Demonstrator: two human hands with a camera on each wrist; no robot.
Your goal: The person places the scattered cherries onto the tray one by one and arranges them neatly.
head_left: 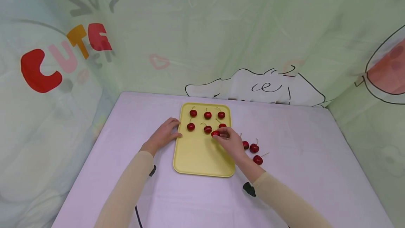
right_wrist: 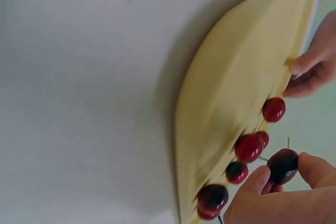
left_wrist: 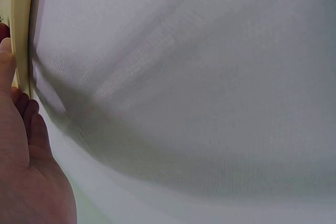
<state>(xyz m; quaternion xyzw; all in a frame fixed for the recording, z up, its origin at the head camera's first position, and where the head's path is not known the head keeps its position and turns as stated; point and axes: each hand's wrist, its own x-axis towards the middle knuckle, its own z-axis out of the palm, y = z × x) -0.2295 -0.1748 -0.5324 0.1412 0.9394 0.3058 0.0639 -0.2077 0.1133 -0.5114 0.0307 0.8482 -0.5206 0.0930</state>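
Observation:
A yellow tray (head_left: pixel 202 161) lies on the table with several red stemmed cherries (head_left: pixel 207 115) in two rows over its far half. My right hand (head_left: pixel 232 143) pinches one cherry (right_wrist: pixel 282 166) between thumb and fingers, just above the tray by the second row. At the tray's left side my left hand (head_left: pixel 162 134) holds the rim; in the left wrist view the thumb and fingers of this hand (left_wrist: pixel 31 166) meet the tray edge (left_wrist: pixel 21 35). Right of the tray, beside my right hand, three loose cherries (head_left: pixel 254 148) lie on the table; one is partly hidden by the hand.
A pale lilac cloth covers the table (head_left: pixel 300 171). Behind and at the sides hangs a printed curtain (head_left: pixel 221 38) with letters and drawings. A dark cable (head_left: pixel 138 217) runs near my left sleeve.

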